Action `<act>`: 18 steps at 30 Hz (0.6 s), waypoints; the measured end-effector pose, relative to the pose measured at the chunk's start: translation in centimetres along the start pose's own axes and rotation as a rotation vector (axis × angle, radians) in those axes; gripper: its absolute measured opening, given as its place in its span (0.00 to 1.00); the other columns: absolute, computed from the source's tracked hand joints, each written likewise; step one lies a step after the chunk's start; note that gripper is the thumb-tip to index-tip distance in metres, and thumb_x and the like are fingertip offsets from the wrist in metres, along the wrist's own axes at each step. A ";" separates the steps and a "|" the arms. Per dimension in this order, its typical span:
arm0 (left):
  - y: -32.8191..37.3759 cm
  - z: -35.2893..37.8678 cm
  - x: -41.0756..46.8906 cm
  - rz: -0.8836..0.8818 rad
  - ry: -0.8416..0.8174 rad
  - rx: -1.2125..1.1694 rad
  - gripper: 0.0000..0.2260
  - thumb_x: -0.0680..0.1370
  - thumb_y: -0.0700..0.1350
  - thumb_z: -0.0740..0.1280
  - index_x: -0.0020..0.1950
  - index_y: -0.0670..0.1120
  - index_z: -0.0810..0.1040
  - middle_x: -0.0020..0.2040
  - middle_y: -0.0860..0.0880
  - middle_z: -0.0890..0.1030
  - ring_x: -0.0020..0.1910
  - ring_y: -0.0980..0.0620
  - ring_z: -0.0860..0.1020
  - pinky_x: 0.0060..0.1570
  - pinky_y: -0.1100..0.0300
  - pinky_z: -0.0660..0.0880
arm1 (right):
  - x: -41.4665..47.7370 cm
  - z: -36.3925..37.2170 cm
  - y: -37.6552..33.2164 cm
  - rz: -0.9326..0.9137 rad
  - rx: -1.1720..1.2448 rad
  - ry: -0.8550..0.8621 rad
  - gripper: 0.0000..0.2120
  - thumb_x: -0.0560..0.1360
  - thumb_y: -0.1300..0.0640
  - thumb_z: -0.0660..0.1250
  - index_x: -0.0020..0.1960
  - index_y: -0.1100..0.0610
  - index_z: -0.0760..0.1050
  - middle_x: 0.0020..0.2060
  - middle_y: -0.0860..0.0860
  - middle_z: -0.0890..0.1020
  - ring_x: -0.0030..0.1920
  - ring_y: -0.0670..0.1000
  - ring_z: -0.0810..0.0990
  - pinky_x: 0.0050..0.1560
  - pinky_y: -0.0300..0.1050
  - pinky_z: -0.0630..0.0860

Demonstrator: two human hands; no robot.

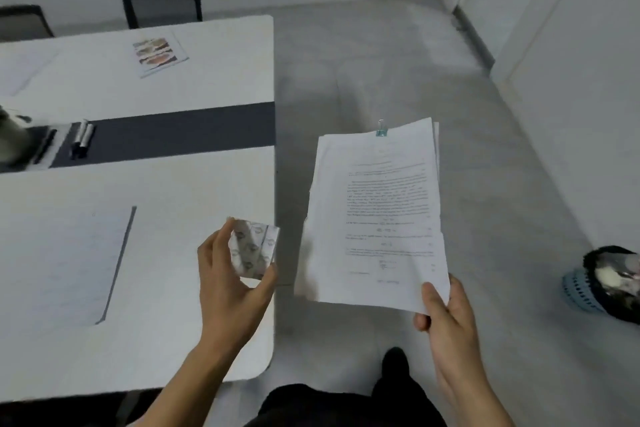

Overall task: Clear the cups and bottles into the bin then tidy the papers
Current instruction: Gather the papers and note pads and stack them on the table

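Head view shows your right grip [446, 319] pinching the clipped papers [377, 215] by one corner, your left grip [228, 288] holding crumpled patterned paper [254, 248]; the stack may slip free.

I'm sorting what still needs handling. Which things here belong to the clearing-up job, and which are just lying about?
Job: clipped papers in the right hand; crumpled patterned paper in the left hand; bin; picture sheet and large sheet on the table.
Lying about: markers; chairs.
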State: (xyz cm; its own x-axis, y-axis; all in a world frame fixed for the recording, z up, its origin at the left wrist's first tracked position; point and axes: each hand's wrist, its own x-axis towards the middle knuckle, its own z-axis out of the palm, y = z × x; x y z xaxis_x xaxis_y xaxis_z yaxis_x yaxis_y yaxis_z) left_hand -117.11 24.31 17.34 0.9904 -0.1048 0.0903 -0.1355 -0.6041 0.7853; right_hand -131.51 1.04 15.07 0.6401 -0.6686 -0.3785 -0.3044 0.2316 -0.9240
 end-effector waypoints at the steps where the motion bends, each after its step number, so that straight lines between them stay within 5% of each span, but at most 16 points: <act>1: 0.6 0.4 -0.4 -0.069 0.052 0.005 0.39 0.69 0.43 0.77 0.76 0.52 0.62 0.68 0.52 0.65 0.64 0.60 0.66 0.59 0.54 0.73 | 1.9 -0.2 -1.0 0.003 -0.028 -0.070 0.11 0.84 0.57 0.58 0.63 0.45 0.73 0.47 0.49 0.81 0.36 0.48 0.71 0.36 0.43 0.72; 9: -0.1 3.1 -3.9 -0.458 0.375 0.046 0.38 0.70 0.42 0.76 0.76 0.51 0.62 0.68 0.53 0.66 0.60 0.78 0.60 0.60 0.55 0.70 | 13.0 4.8 -5.6 -0.033 -0.261 -0.490 0.10 0.84 0.57 0.58 0.61 0.47 0.73 0.47 0.45 0.81 0.31 0.37 0.73 0.33 0.33 0.73; 13: -3.6 4.4 -5.3 -0.574 0.435 0.104 0.38 0.70 0.44 0.76 0.77 0.49 0.62 0.70 0.49 0.68 0.65 0.61 0.63 0.60 0.58 0.65 | 14.5 9.7 -4.4 -0.007 -0.360 -0.655 0.10 0.84 0.59 0.57 0.61 0.51 0.74 0.47 0.46 0.81 0.30 0.36 0.74 0.31 0.31 0.72; 18: -9.2 5.0 -5.8 -0.768 0.398 0.140 0.40 0.68 0.53 0.72 0.77 0.49 0.61 0.70 0.47 0.70 0.68 0.44 0.67 0.66 0.47 0.68 | 15.7 16.2 -1.2 0.022 -0.513 -0.774 0.11 0.84 0.58 0.58 0.64 0.53 0.73 0.53 0.49 0.83 0.35 0.39 0.77 0.34 0.31 0.73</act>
State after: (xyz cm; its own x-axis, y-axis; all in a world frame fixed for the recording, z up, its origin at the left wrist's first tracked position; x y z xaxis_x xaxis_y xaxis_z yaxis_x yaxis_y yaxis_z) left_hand -121.75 26.47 6.52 0.7419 0.6384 -0.2052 0.5966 -0.4887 0.6366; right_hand -109.65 1.66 9.37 0.8666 0.0329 -0.4979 -0.4789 -0.2255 -0.8484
